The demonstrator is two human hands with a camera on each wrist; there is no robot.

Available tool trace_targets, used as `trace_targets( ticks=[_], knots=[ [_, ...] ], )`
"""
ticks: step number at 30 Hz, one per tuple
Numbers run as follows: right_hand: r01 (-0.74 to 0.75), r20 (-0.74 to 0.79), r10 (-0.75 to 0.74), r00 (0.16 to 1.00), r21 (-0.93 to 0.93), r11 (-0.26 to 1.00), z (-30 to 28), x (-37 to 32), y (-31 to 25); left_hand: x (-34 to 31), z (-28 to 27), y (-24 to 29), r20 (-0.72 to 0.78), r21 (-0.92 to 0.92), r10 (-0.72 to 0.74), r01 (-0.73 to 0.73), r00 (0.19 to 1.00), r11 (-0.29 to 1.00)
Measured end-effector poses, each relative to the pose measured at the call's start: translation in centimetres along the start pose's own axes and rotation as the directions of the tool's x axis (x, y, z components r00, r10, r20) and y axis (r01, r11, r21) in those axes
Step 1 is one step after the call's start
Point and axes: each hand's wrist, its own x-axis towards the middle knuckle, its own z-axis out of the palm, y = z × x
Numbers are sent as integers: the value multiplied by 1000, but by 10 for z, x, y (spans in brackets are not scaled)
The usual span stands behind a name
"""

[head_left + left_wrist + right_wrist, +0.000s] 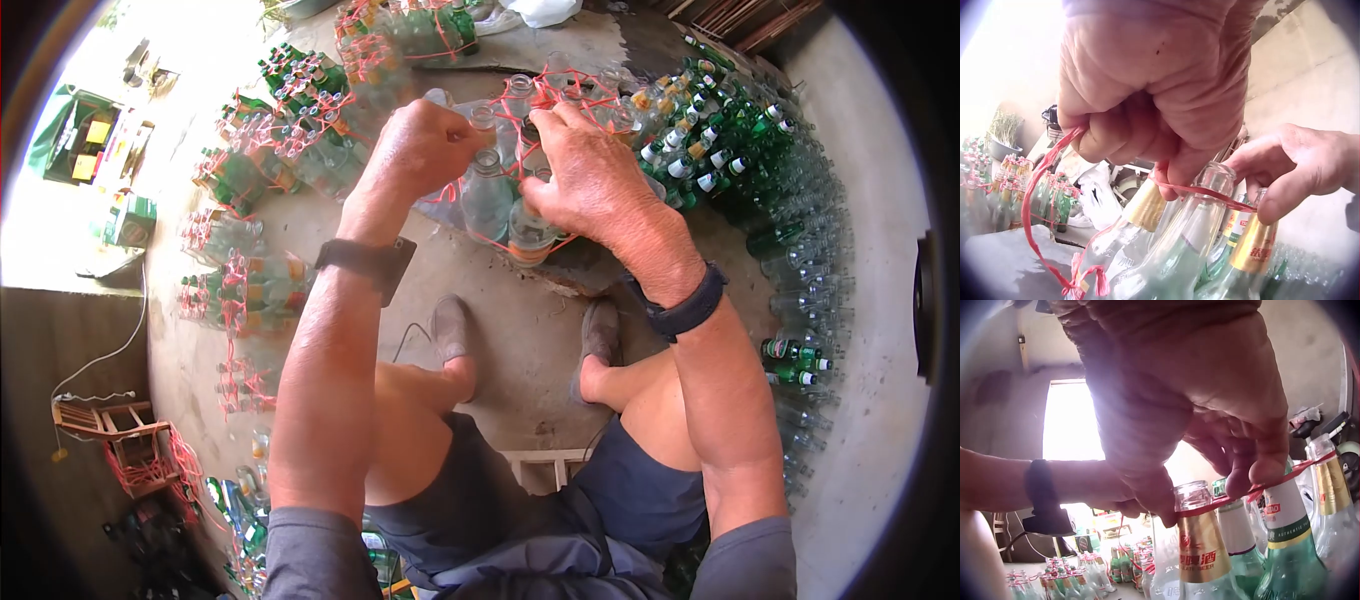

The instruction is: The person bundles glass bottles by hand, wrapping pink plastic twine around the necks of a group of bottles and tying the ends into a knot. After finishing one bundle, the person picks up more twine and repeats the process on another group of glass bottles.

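Observation:
In front of the knees stands a cluster of glass bottles (487, 205) bound round the necks with red plastic twine (484, 239). My left hand (428, 145) is closed over their left side, fingers curled round the twine (1029, 219), which loops down to a knot. One strand runs taut across a clear bottle's neck (1179, 240). Over the right side, my right hand (592, 172) brackets bottle necks between thumb and fingers. Its thumb presses beside a gold-foiled bottle (1202, 553), while its fingertips touch the twine near a white-and-green-labelled bottle (1286, 531).
Tied bottle bundles (250, 285) line the left floor. Many loose green bottles (720, 140) stand at the right, with clear ones (810, 270) along the wall. A small wooden stool (130, 430) with red twine is at the lower left. Both shoes (450, 325) stand near the cluster.

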Motion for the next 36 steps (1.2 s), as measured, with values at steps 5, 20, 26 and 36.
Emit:
trace_targets(
  ticks=[5,20,26,36],
  knots=[
    [154,-17,-154,988,5,988,-10,1,13,-5,9,3,-52,43,48,-46,997,998],
    [306,23,-311,950,133,943,-26,10,61,-25,38,47,-84,-164,-133,118,987,979],
    [328,-216,-331,919,-47,943,-18,-8,52,-28,40,45,-139,-169,-72,48,988,984],
    [141,-93,-139,986,24,990,0,-25,36,-31,33,38,-126,-151,-30,11,992,988]
  ],
)
